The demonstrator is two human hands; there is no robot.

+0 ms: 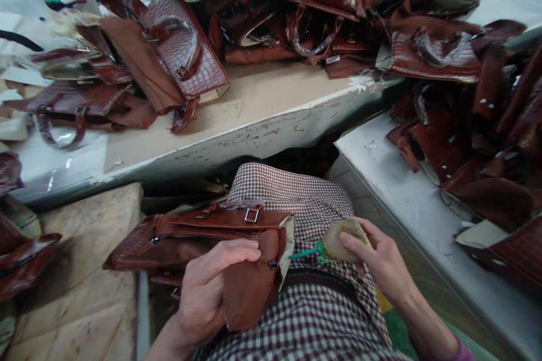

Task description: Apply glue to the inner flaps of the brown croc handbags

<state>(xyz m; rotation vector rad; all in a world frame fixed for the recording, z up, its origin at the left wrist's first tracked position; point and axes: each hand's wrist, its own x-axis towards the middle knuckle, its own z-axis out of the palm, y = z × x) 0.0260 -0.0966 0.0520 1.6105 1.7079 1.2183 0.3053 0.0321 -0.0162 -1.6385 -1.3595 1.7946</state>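
Where the brown bag is: on its side at the near middle, its right end over the lap and its left end reaching toward the board; the brown bag (182, 241) shows a silver buckle (253, 214) on its far side.
Left hand: the left hand (202, 287) is closed on the bag's brown side panel (245, 296), 1 digit lying across the top; the other fingers are partly hidden, so their exact grip cannot be told.
Right hand: the right hand (383, 254) is wrapped around a bottle, thumb pressed along its near side; a purple sleeve (463, 351) shows at the near right.
Bottle: the yellowish, translucent bottle (342, 241) is tilted on its side, its green nozzle (305, 253) pointing left.
Nozzle tip: it is at the bag's pale right edge (289, 237); whether they touch cannot be told.
Lap: checked cloth (292, 189) covers it, beneath both hands.
Far table: several brown bags, 1 of them a crocodile-patterned bag (180, 48) at left, crowd the tan tabletop (254, 93).
Right table: more brown bags (486, 192) are heaped on the white surface (372, 144).
Left side: a worn board (95, 237) lies near, with brown pieces (29, 254) at its left.
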